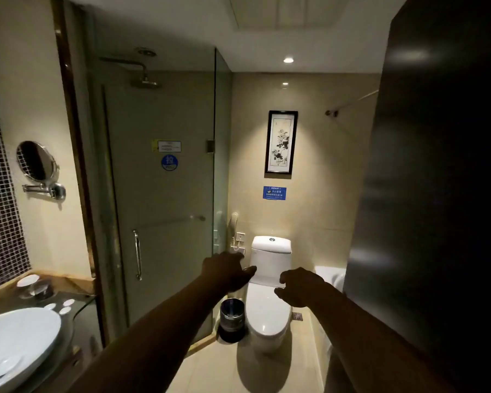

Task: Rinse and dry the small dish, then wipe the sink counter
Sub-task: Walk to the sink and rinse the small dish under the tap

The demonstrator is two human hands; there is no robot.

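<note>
A small white dish [27, 280] sits on the wooden ledge at the back of the sink counter [77, 303], far left. In front of it is a white vessel basin [20, 333], with a small round white piece [7, 364] lying inside it. My left hand [227, 272] and my right hand [301, 286] are stretched forward in mid-air toward the toilet, well right of the counter. Both hands hold nothing and their fingers are loosely spread.
A glass shower door [159, 211] with a metal handle stands ahead. A white toilet [267, 290] and a metal bin [232, 319] stand beyond my hands. A dark door panel [437, 180] fills the right side. A round mirror [36, 160] hangs on the left wall.
</note>
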